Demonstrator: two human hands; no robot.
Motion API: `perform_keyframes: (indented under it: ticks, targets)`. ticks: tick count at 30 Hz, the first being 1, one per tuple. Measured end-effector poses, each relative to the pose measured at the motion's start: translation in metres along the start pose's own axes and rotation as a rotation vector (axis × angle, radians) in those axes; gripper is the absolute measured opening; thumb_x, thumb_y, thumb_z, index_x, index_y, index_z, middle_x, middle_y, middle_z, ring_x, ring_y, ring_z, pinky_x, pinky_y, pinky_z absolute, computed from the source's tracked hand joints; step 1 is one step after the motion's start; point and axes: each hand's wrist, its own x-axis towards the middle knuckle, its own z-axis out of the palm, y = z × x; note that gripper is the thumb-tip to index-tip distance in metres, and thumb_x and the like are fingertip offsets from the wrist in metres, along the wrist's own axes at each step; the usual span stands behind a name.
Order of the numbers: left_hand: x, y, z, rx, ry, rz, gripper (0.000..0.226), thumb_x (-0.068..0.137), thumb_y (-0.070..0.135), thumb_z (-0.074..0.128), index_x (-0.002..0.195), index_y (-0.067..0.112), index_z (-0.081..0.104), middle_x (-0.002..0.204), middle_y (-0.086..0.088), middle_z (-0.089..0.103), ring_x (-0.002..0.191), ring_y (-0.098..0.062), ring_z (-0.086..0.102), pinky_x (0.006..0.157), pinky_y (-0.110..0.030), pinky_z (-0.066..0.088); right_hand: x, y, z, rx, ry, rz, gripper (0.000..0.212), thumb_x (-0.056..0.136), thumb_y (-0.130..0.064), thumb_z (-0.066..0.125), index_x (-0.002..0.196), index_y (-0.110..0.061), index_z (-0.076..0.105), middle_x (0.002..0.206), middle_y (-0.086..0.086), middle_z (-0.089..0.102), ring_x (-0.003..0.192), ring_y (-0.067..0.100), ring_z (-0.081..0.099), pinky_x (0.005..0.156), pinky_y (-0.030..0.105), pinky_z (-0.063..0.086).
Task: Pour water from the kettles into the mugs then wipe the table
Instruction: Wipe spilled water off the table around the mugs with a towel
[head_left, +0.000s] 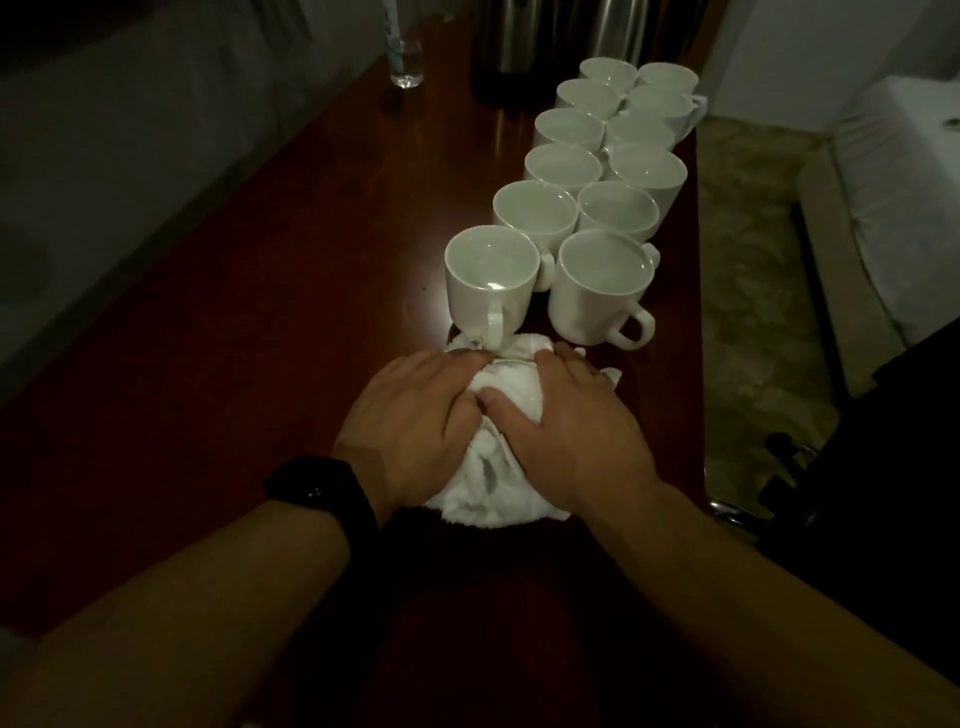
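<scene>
Your white cloth (498, 467) lies bunched on the dark red table (260, 312), and both your hands are on top of it. Your left hand (415, 415) lies flat on the cloth's left side with its fingers stretched forward, pressing down without gripping. Your right hand (571, 421) does the same on the cloth's right side, its fingers spread and its thumb laid across the middle of the cloth next to your left hand. A black wristband (322, 493) sits on your left wrist.

The cloth looks crumpled and thick, with folds showing between your hands and a loose edge spilling out behind your wrists.

Just beyond the cloth stands the nearest left mug (491, 280), its handle touching the cloth's far edge. The nearest right mug (602, 286) stands beside it, just clear of the cloth. Both hold water, the right one filled close to the rim. Behind them two rows of white mugs (618, 210) run away from the cloth. Far beyond the cloth stand the kettles (504, 47), with a clear glass (405, 62) to their left.
</scene>
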Motion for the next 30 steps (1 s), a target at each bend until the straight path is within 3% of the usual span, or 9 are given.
perform_keyframes:
  ticks: [6,10,14,19,24,30]
  targets:
    - [-0.008,0.005,0.002,-0.01,0.016,-0.027,0.079,0.086,0.049,0.014,0.143,0.015,0.056,0.14,-0.005,0.063,0.129,-0.023,0.054,0.115,-0.045,0.035,-0.01,-0.002,0.001,0.033,0.03,-0.003,0.109,0.075,-0.085,0.014,0.156,-0.016,0.034,0.161,0.008,0.039,0.151,0.024,0.029,0.123,0.045,0.027]
    - [-0.023,0.01,0.007,-0.018,0.04,-0.035,0.061,0.092,0.037,0.028,0.142,0.018,0.057,0.138,-0.003,0.064,0.129,-0.022,0.055,0.116,-0.042,0.034,-0.028,0.0,0.003,0.039,0.024,0.003,0.109,0.073,-0.086,0.014,0.156,-0.018,0.035,0.161,0.005,0.038,0.15,0.022,0.031,0.123,0.043,0.027]
    - [-0.042,0.02,0.011,-0.02,0.036,-0.038,0.076,0.086,0.049,0.017,0.142,0.019,0.057,0.139,0.0,0.063,0.13,-0.02,0.053,0.116,-0.043,0.033,-0.05,0.003,0.006,0.045,0.041,0.002,0.107,0.074,-0.085,0.016,0.154,-0.018,0.038,0.16,0.004,0.04,0.148,0.02,0.034,0.123,0.039,0.027]
    - [-0.065,0.031,0.016,-0.039,0.065,-0.039,0.073,0.087,0.047,0.019,0.141,0.019,0.06,0.137,0.001,0.065,0.127,-0.021,0.055,0.115,-0.042,0.035,-0.076,0.005,0.007,0.057,0.016,0.014,0.108,0.073,-0.086,0.013,0.151,-0.018,0.044,0.154,0.003,0.048,0.143,0.018,0.041,0.122,0.038,0.028]
    - [-0.085,0.041,0.022,-0.046,0.087,-0.033,0.068,0.087,0.044,0.023,0.136,0.02,0.064,0.131,0.002,0.069,0.123,-0.022,0.058,0.11,-0.047,0.038,-0.104,0.002,0.003,-0.027,0.06,0.024,0.094,0.078,-0.084,0.016,0.135,-0.022,0.056,0.132,0.001,0.062,0.122,0.019,0.054,0.11,0.039,0.038]
    - [-0.091,0.041,0.029,-0.016,0.134,-0.028,0.062,0.088,0.042,0.027,0.132,0.022,0.066,0.124,0.001,0.072,0.115,-0.023,0.059,0.103,-0.039,0.038,-0.112,0.0,-0.007,-0.157,0.083,-0.007,0.08,0.084,-0.079,0.022,0.124,-0.02,0.059,0.115,0.006,0.064,0.104,0.024,0.056,0.092,0.04,0.045]
